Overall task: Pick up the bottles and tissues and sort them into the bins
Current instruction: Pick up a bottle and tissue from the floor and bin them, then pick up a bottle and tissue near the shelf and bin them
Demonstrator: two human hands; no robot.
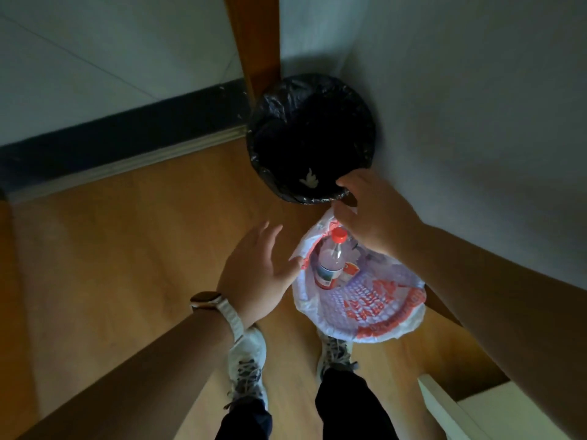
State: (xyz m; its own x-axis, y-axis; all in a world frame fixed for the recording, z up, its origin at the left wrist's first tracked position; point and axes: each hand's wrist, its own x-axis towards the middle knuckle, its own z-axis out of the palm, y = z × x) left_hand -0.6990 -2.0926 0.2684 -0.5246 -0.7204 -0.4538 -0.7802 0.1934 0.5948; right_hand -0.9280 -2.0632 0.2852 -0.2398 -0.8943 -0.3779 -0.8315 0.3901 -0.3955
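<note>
Two bins stand on the wooden floor by the wall. The far one is lined with a black bag (276, 128) and holds a crumpled white tissue (308, 179). The near bin is lined with a white bag with red print (374, 306). A clear bottle with a red cap (332, 262) stands tilted inside it. My left hand (257, 268) hovers open beside that bin's left rim, a watch on the wrist. My right hand (374, 214) hangs above the gap between the two bins, fingers spread downward, holding nothing.
A white wall (476, 122) runs along the right, close to both bins. A wooden door frame (254, 42) rises behind the black bin. My two feet in white shoes (247, 360) stand just before the near bin. A white ledge (451, 408) sits at the lower right.
</note>
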